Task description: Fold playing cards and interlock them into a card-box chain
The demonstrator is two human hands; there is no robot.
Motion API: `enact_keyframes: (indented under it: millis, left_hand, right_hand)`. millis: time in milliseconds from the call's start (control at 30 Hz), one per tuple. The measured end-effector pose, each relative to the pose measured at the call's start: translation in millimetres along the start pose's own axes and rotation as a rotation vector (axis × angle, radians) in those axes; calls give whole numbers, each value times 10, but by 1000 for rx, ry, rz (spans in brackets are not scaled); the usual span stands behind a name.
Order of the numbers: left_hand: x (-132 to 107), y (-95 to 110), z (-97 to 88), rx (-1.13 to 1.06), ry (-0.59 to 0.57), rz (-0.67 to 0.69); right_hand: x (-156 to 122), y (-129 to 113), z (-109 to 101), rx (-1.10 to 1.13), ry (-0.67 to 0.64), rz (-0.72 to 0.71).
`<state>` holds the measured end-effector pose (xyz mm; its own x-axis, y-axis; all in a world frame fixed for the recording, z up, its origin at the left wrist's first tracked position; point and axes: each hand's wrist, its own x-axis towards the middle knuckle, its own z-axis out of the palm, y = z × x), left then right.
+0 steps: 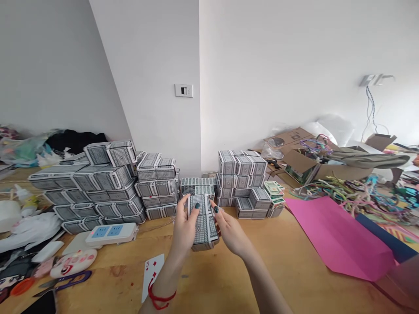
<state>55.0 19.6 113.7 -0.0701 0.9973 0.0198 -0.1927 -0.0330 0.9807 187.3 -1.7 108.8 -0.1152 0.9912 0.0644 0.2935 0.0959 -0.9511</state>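
Note:
A block made of playing cards (203, 226), with grey patterned backs outward, is held up in front of me over the table. Around its left side curls my left hand (184, 229), thumb lying on the top face. My right hand (231, 230) grips its right side, thumb near the upper right edge; some fingers of both hands are hidden behind the block. Beyond are stacked card blocks on the left (109, 194), in the middle (156, 187) and on the right (242, 174). A three of diamonds card (151, 272) lies face up by my left forearm.
On the left lie a power strip (113, 233), a mouse (73, 263) and scissors (70, 280). Pink paper (340, 235) covers the table at right, before a heap of coloured cords (347, 192) and a cardboard box (340, 169). A wall stands behind.

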Motion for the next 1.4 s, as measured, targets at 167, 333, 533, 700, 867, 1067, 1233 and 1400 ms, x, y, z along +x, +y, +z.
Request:
enact_keyframes:
  millis: [167,333,533,700,867,1067,1233,1400]
  left_hand:
    - [24,161,-130,-316,-71,-192]
    - [-31,237,-229,-407,-82,-234]
    - [-118,362,-283,-108,-266,-165]
    - [-112,443,-265,220,-267,29]
    - [-74,374,-234,334,-172,64]
    - [6,230,-251,347,-59,141]
    - [14,234,-274,472,-40,213]
    - [-1,240,-264,544,-56,234]
  right_hand:
    - [-73,-57,-127,154,-122,-21]
    - [-152,-139,-127,53,-187,-130]
    - [-145,-115,-71,-121,-165,-193]
    - [-105,-73,-14,-294,-87,-226]
    - [-104,-101,10,-351,17,-309]
    - [-97,-83,21,-227,-36,-379]
    - [-98,-58,29,-209,-41,-394]
    - [-104,-56,39,-222,-19,-458]
